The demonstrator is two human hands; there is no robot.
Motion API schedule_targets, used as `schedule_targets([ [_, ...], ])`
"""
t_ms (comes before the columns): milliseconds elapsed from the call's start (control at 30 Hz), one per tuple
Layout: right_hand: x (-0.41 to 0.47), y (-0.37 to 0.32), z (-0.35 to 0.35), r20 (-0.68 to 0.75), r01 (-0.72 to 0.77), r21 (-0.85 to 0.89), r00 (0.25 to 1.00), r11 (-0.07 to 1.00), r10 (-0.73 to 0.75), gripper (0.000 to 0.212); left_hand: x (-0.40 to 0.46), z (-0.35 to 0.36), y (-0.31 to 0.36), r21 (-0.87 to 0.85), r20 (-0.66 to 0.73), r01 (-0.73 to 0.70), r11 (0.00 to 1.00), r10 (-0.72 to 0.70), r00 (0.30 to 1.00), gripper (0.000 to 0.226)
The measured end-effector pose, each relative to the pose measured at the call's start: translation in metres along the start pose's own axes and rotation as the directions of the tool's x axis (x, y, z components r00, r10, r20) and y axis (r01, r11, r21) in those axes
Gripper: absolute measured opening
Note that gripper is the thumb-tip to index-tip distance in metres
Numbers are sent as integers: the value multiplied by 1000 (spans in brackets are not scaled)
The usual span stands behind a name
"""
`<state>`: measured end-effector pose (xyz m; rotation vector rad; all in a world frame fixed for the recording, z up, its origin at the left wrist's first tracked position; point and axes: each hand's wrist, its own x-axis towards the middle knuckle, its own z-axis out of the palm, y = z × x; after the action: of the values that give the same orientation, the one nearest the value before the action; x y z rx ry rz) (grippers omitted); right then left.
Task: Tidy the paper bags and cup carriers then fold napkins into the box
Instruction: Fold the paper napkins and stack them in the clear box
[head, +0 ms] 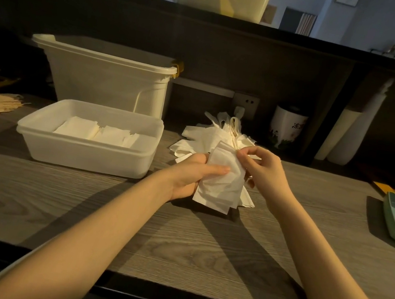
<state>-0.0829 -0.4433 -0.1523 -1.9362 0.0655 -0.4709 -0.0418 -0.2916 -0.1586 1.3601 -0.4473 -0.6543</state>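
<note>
While held above the counter [127, 228], napkin [222, 181] gripped by left hand [192, 174], thumb across its face; top edge pinched by right hand [260, 169]. Box [87, 155] just left, folded napkins inside; loose pile [208, 138] behind.

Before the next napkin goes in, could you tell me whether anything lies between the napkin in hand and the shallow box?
Nothing visible does. The left hand and right hand hold the napkin just right of the lidless box; only bare countertop lies between, and folded napkins fill only its floor.
</note>
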Motion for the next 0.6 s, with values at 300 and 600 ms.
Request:
schedule_targets([
  [300, 1, 1, 0, 52, 6, -87, 999, 996, -2, 11, 5, 0, -2, -75, -61, 53, 996, -57, 996, 12],
  [600, 4, 1, -6, -78, 125, -73, 988, 989, -131, 9, 9, -2, -3, -247, -288, 60, 967, -132, 948, 20],
])
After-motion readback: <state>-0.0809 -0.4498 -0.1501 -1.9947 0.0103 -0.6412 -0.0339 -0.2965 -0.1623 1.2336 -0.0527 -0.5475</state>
